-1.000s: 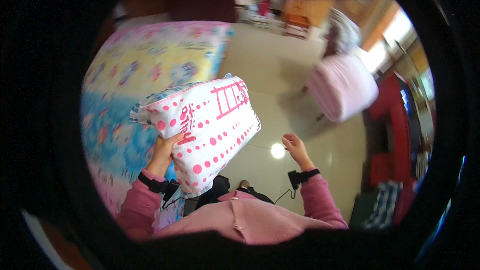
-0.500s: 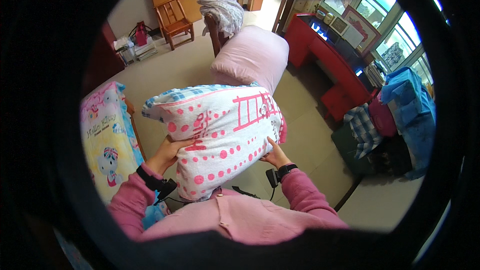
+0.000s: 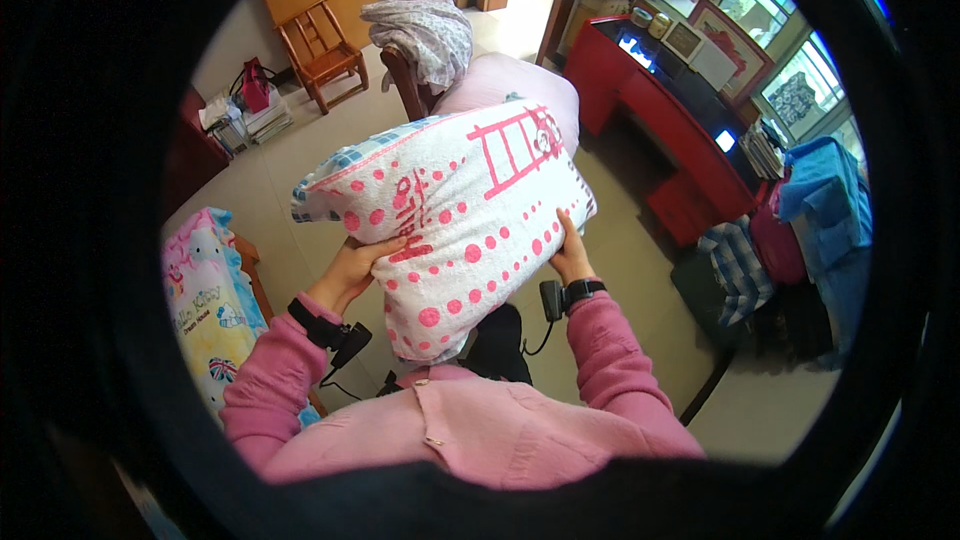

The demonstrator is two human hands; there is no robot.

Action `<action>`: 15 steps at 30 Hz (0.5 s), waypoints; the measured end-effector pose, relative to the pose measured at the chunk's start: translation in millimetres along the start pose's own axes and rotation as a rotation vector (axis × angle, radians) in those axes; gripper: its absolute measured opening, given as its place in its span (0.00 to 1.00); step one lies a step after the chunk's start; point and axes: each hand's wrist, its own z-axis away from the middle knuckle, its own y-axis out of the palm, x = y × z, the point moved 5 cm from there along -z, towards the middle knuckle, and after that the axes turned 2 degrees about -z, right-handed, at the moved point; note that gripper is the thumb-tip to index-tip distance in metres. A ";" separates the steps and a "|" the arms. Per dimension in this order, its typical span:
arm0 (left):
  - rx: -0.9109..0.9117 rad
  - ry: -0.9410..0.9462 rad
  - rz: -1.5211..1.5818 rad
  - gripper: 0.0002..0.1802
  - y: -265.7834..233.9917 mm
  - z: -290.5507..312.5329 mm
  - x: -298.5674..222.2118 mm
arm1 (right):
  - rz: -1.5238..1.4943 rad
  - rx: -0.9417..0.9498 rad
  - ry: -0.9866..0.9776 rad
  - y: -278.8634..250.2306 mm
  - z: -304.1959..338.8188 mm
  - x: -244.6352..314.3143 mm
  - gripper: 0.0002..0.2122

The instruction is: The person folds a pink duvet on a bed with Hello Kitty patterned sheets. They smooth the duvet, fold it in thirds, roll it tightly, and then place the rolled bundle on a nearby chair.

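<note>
A pillow [image 3: 470,225] hangs in front of me, held up off the floor at a tilt. Its upper face is white towelling with pink dots, a ladder pattern and lettering; blue checked cloth shows along its far left edge. My left hand [image 3: 350,268] grips the near left side, thumb on top and fingers hidden underneath. On the right edge my right hand [image 3: 572,250] is closed the same way. Just beyond, partly covered by the pillow, lies a plump pale pink bundle [image 3: 520,85] beside a wooden chair back draped with a patterned cloth [image 3: 430,40].
At left is a bed or bench end with a cartoon-print cover [image 3: 215,280]. A small wooden chair [image 3: 322,52] and a pile of books [image 3: 268,122] stand farther back. On the right are a red desk [image 3: 655,125] and heaped bags and blue cloths [image 3: 825,200].
The pillow and both my hands have moved slightly up and to the right in view, now covering more of the pink bundle. My view has shifted, and the grip stays the same.
</note>
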 end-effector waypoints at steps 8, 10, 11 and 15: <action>0.004 -0.045 0.088 0.32 -35.9 -14.8 71.6 | 0.236 -0.009 -0.353 29.1 -21.0 57.4 0.26; -0.018 -0.107 0.063 0.31 -47.4 -18.2 83.5 | 0.211 -0.058 -0.398 37.6 -9.4 64.6 0.28; -0.012 -0.123 0.037 0.31 -48.3 -20.5 84.9 | 0.235 -0.052 -0.408 45.0 -4.9 67.9 0.28; -0.130 -0.307 0.050 0.31 -53.7 -12.5 99.5 | 0.309 -0.144 -0.336 51.3 22.0 67.6 0.32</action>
